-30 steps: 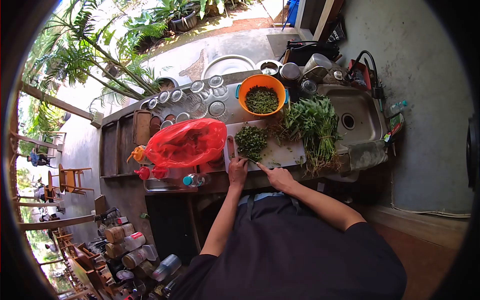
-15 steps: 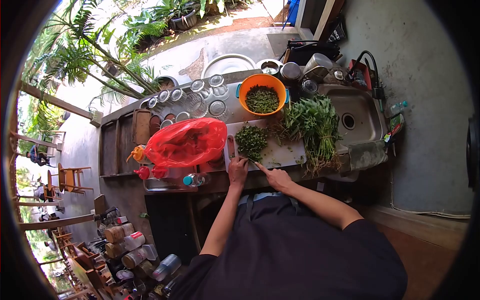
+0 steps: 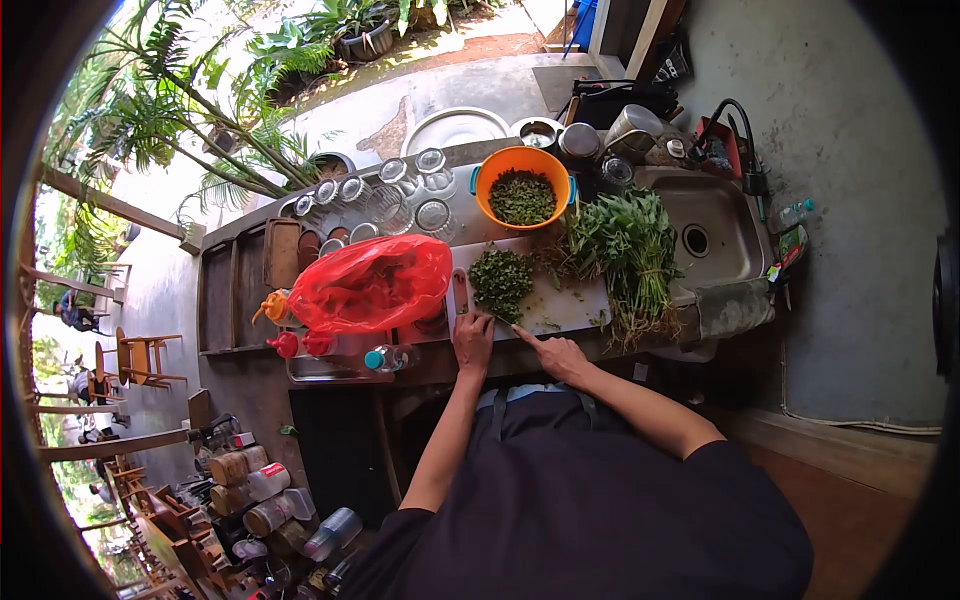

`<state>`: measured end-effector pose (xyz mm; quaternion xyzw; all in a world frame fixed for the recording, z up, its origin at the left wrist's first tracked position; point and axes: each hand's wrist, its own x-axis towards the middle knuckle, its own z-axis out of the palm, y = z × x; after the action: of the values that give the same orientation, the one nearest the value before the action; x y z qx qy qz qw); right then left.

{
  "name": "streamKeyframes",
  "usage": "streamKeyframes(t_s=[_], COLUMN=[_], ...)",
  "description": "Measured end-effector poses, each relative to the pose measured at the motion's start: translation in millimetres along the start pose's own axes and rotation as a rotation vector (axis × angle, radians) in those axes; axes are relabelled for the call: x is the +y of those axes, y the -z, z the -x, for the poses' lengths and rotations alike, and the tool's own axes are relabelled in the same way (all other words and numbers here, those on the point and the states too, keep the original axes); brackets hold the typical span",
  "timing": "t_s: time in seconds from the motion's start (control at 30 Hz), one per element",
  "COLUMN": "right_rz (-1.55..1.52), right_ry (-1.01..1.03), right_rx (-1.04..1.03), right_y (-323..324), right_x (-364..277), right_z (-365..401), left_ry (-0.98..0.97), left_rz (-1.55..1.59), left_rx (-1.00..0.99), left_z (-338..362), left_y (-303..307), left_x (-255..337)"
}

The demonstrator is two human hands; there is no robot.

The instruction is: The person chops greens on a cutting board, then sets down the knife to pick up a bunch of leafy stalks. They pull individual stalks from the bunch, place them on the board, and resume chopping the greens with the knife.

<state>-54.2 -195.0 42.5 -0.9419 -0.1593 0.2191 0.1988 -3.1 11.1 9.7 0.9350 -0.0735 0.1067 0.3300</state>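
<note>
My left hand [image 3: 473, 342] is closed at the near edge of a white cutting board [image 3: 570, 295], its fingertips pressed on some green stems beside a pile of chopped greens [image 3: 501, 281]. To its right, my right hand [image 3: 562, 358] wraps round a knife, the forefinger stretched along it towards the left hand. Only a little of the knife shows by the fingertip; the handle is hidden in the palm. A bundle of uncut leafy greens with roots [image 3: 630, 265] lies across the board's right end. Behind the board, an orange colander-like bowl [image 3: 488, 180] holds more chopped greens.
Left of the board is an open red plastic bag [image 3: 370, 285], with a teal-capped bottle [image 3: 390, 358] in front. Upturned glass jars [image 3: 435, 215] line the back left. A metal sink [image 3: 735, 215] sits at the right, a cloth [image 3: 735, 310] on its front edge.
My hands have barely moved; the right forefinger and knife sit slightly differently beside the left fingertips. The chopped pile and the bowl look the same.
</note>
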Motion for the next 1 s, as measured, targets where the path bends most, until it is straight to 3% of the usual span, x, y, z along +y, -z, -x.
streamKeyframes(t_s=[0.4, 0.77, 1.0], right_rz=[-0.013, 0.004, -0.022], right_ry=[-0.063, -0.073, -0.089], right_rx=[-0.009, -0.108, -0.11], right_y=[26, 42, 19], right_x=[-20, -26, -17], right_z=[1, -8, 0], left_ry=[-0.066, -0.004, 0.011], left_rz=[-0.009, 0.052, 0.045], left_rx=[-0.058, -0.01, -0.031], left_z=[-1, -3, -1], left_y=[-7, -7, -11], left_x=[-4, -4, -9])
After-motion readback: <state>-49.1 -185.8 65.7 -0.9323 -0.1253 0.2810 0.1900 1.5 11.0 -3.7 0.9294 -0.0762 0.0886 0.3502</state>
